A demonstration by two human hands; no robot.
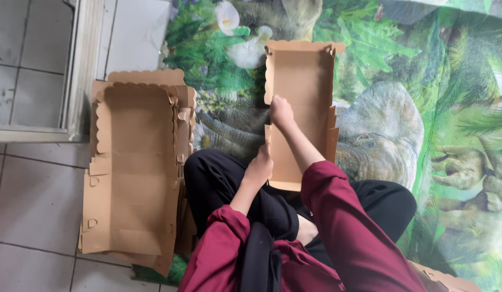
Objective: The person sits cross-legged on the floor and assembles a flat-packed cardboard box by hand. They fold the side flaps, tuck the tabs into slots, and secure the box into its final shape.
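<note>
A green mat (pixel 370 65) printed with leaves, flowers and dinosaurs covers the floor, with pale grey tiles (pixel 34 194) to one side. On the mat, in front of the person's black-trousered knees, lies a brown cardboard box blank (pixel 302 86) with scalloped edges, its side walls partly folded up. The left hand (pixel 260 165) is closed on the near left edge of the blank; the right hand (pixel 280 112) is curled shut, pinching the left side wall. Both sleeves are maroon. To the left, half on the tiles, a stack of flat scalloped cardboard blanks (pixel 134 173) lies just beside the knee.
</note>
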